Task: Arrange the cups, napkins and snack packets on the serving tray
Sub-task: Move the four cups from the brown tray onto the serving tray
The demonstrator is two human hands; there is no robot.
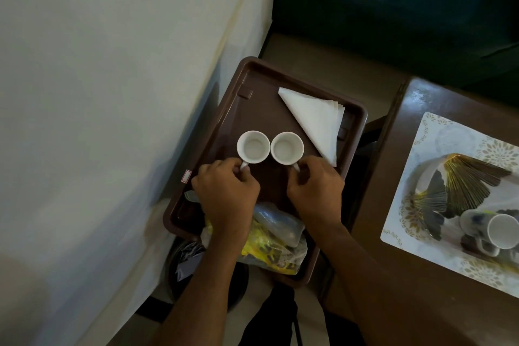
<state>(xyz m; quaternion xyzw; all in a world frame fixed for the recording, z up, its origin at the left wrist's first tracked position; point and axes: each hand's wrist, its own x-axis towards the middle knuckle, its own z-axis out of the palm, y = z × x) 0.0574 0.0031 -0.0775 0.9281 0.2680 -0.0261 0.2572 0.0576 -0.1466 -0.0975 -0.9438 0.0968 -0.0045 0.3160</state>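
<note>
A brown serving tray (354,126) lies in front of me. Two empty white cups stand side by side in its middle, rims touching. My left hand (226,191) pinches the handle of the left cup (253,147). My right hand (316,187) pinches the handle of the right cup (287,148). A stack of white napkins (314,118), folded into a triangle, rests at the tray's far right. Clear and yellow snack packets (276,241) lie at the near end, partly under my forearms.
A white bed sheet (98,121) borders the tray on the left. To the right, a brown table (393,205) carries a patterned mat (449,132) with a gold fan ornament (463,185) and another cup (500,230). A dark bin (185,264) sits below the tray.
</note>
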